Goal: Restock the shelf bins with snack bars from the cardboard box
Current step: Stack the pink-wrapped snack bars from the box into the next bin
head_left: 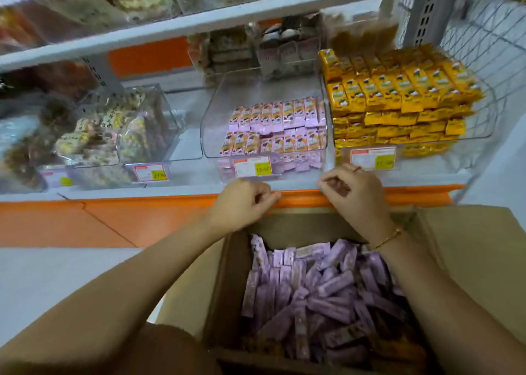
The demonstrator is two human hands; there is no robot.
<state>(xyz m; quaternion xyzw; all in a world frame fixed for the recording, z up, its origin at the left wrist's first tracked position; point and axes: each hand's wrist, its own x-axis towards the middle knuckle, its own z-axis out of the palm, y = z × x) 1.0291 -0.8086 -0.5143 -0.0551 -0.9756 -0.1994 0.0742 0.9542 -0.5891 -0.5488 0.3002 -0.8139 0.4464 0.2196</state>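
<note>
Cardboard box (469, 246): brown, matte, flaps open, set below the shelf front. It is filled with a loose pile of snack bars (321, 295), slim oblong sticks in glossy purple wrappers lying at mixed angles. Both forearms pass over the box.

Left hand (242, 201): held above the far rim of the box, at the orange shelf edge (299, 198). The fingers are curled into a loose fist with the thumb against the forefinger. Nothing is seen in it.

Right hand (353, 192): held above the same edge, just in front of the bins. The fingers are curled inward, narrow. The palm area is blurred, so it cannot be told whether anything is held. A thin gold bracelet (388, 239) is worn on the wrist.

Middle bin (216, 112): clear hard plastic, curved front wall. It is partly filled with purple packs (279, 124) stood upright in tidy rows. A white and yellow price label (252, 166) is fixed to the front.

Right bin (489, 118): clear plastic, stacked high with glossy yellow packs (398, 95).

Left bin (170, 112): clear plastic, holding lumpy snacks in transparent bags (113, 130).

Upper shelf (199, 24): pale grey, with blurred bagged goods on it.
</note>
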